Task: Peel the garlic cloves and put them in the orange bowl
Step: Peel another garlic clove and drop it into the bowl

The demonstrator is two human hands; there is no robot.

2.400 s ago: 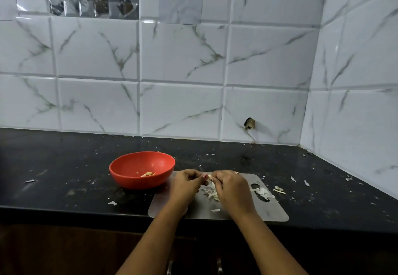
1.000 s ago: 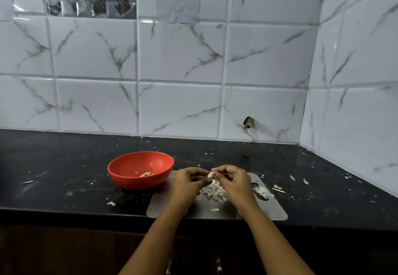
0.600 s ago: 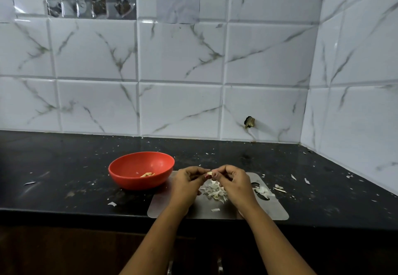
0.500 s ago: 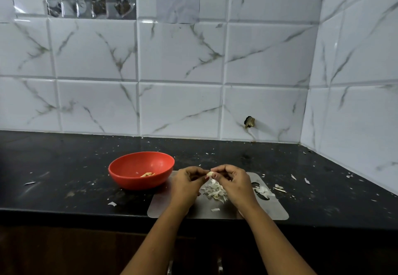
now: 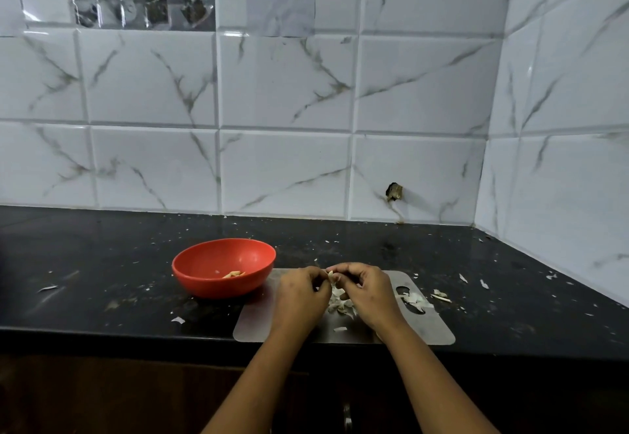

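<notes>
The garlic clove (image 5: 331,275) sits between the fingertips of both hands, held just above the middle of the cutting board (image 5: 427,331). Only a small pale sliver of it shows between the fingers, so its long axis and the way it points cannot be told. The left hand (image 5: 299,294) has its fingers curled in, pinching the clove from the left. The right hand (image 5: 367,292) is curled the same way and pinches it from the right, so the two sets of fingertips almost meet.

Directly below the hands, a loose heap of peels (image 5: 342,303) lies on the board, and more skins (image 5: 416,298) lie over the handle slot at the board's right end.

The orange bowl (image 5: 190,285) stands upright just left of the board, touching or nearly touching its far left corner. Inside it, near the front, lie a few pale peeled cloves (image 5: 233,274) and a small white fleck.

Bowl and board rest on a dark counter (image 5: 102,263) strewn with bits of skin, backed by a white marbled tile wall (image 5: 286,93).
</notes>
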